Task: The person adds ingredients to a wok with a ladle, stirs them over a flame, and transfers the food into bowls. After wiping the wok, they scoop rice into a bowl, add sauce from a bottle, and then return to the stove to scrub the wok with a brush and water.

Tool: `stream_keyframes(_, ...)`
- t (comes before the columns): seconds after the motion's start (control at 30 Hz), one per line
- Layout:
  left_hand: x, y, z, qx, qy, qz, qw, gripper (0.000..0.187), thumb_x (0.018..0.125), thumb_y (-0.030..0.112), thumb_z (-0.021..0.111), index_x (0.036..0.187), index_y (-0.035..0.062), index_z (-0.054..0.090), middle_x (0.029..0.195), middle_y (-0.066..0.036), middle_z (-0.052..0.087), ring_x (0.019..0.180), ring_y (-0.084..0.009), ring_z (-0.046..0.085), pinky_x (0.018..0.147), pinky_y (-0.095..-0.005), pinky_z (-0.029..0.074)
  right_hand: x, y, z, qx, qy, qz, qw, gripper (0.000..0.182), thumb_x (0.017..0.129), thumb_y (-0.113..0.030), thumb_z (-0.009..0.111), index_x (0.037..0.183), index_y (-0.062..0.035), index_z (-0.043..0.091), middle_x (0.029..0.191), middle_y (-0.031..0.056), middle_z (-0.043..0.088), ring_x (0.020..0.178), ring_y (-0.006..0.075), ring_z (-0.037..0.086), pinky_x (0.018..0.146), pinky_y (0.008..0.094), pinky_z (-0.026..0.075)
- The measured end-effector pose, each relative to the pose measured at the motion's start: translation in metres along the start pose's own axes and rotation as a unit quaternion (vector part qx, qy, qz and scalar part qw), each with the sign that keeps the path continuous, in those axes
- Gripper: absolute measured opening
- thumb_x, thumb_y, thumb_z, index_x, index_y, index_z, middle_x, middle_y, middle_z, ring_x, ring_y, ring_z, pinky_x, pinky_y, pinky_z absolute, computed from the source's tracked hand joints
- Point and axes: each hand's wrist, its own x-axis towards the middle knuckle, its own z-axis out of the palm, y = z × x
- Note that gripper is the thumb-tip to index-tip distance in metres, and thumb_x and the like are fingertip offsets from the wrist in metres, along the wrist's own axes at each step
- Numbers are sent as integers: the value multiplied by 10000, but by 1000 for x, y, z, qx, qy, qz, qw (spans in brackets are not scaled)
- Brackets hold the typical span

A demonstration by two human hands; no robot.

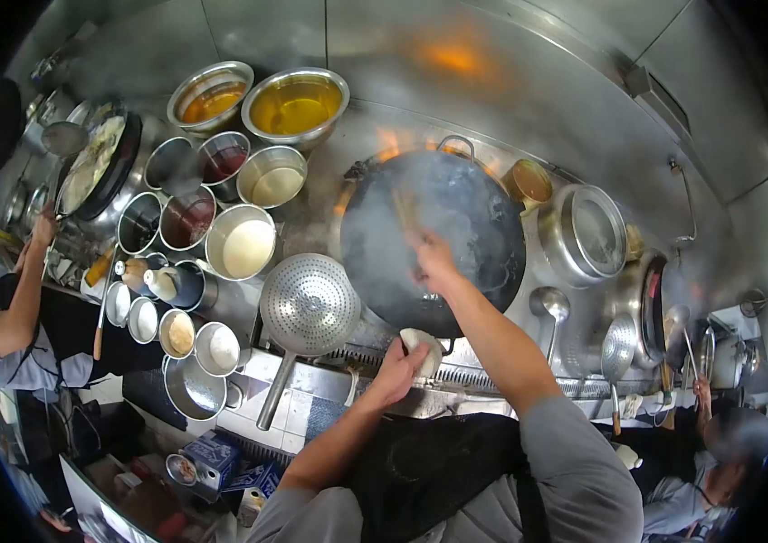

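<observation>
A large black wok (483, 244) sits on the burner in front of me, with steam over it and flames at its far rim. My right hand (435, 264) is over the wok, closed around a tan bamboo wok brush (405, 210) that points down into it; steam and motion blur its far end. At the wok's near edge, my left hand (395, 373) grips a folded white cloth (424, 351) by the near handle. A perforated metal strainer (310, 303) lies just left of the wok, its handle toward me.
Metal pots of liquids (246, 246) and small seasoning cups (218, 348) crowd the left. Two oil bowls (298, 106) stand behind them. Right of the wok are a ladle (550, 306), a skimmer (618, 348) and a steel pot (583, 233). Co-workers (13, 330) stand on both sides.
</observation>
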Motion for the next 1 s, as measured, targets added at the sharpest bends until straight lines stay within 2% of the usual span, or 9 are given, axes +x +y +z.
stream_keyframes(0.07, -4, 5, 5, -6, 6, -1, 1000, 281, 985, 83, 529, 1242, -15, 471, 1162, -100, 592, 1050, -196, 594, 912, -344, 497, -40, 12, -29, -134, -156, 61, 977, 461, 933, -300, 629, 1367, -174, 534, 769, 91, 605, 482, 175, 531, 425, 341, 444)
stream_keyframes(0.13, -5, 4, 2, -14, -18, -1, 1000, 274, 993, 99, 526, 1242, -7, 482, 1162, -87, 595, 1057, -187, 593, 920, -340, 494, -77, 29, -70, -354, -201, -95, 908, 540, 899, -335, 665, 1394, -178, 519, 1009, 148, 693, 627, 188, 635, 590, 341, 525)
stream_keyframes(0.27, -10, 3, 4, -67, 3, -24, 997, 281, 994, 106, 531, 1254, 10, 486, 1167, -69, 597, 1072, -175, 588, 934, -331, 489, -108, 0, -181, -585, -201, -53, 784, 617, 833, -454, 687, 1388, -241, 523, 1157, 187, 669, 1002, 282, 667, 894, 393, 503)
stream_keyframes(0.33, -10, 2, 6, -68, 10, -23, 997, 290, 989, 108, 541, 1257, 13, 486, 1166, -70, 600, 1070, -177, 590, 941, -329, 486, -78, -33, -205, -736, -101, -74, 665, 595, 822, -490, 665, 1358, -256, 551, 1145, 204, 661, 992, 359, 659, 902, 425, 507)
stream_keyframes(0.53, -10, 0, 14, -36, 36, 10, 999, 259, 974, 130, 582, 1182, -8, 512, 1105, -82, 622, 989, -166, 614, 849, -315, 515, -27, -19, -106, -581, -61, -93, 807, 585, 854, -415, 618, 1390, -210, 502, 1032, 249, 672, 987, 413, 644, 901, 480, 504)
stream_keyframes(0.7, 1, -2, 19, -27, 76, -17, 997, 262, 950, 119, 597, 1163, -8, 512, 1081, -95, 626, 961, -180, 627, 830, -329, 530, -65, 57, -101, -566, -33, -167, 807, 615, 875, -412, 595, 1429, -214, 417, 1008, 279, 661, 963, 461, 630, 884, 508, 505)
stream_keyframes(0.83, 5, -10, 20, -10, 112, -17, 994, 281, 903, 87, 600, 1148, -14, 507, 1066, -118, 629, 959, -216, 639, 817, -350, 547, -117, 21, -164, -701, -119, -92, 697, 559, 900, -413, 577, 1421, -290, 418, 1012, 245, 662, 930, 449, 652, 849, 529, 524)
stream_keyframes(0.93, 4, -6, 20, -19, 128, -51, 990, 319, 862, 63, 585, 1167, -9, 523, 1077, -127, 638, 951, -258, 656, 800, -387, 559, -58, -3, -214, -782, -6, -128, 610, 552, 901, -459, 576, 1408, -302, 420, 1005, 215, 661, 878, 405, 672, 757, 514, 546)
stream_keyframes(1.0, 4, -1, 19, -19, 126, -56, 990, 325, 851, 53, 589, 1160, -24, 523, 1073, -135, 637, 957, -268, 656, 815, -395, 561, 4, -14, -193, -724, 48, -203, 658, 566, 905, -433, 583, 1416, -249, 422, 923, 211, 677, 831, 348, 691, 675, 500, 553)
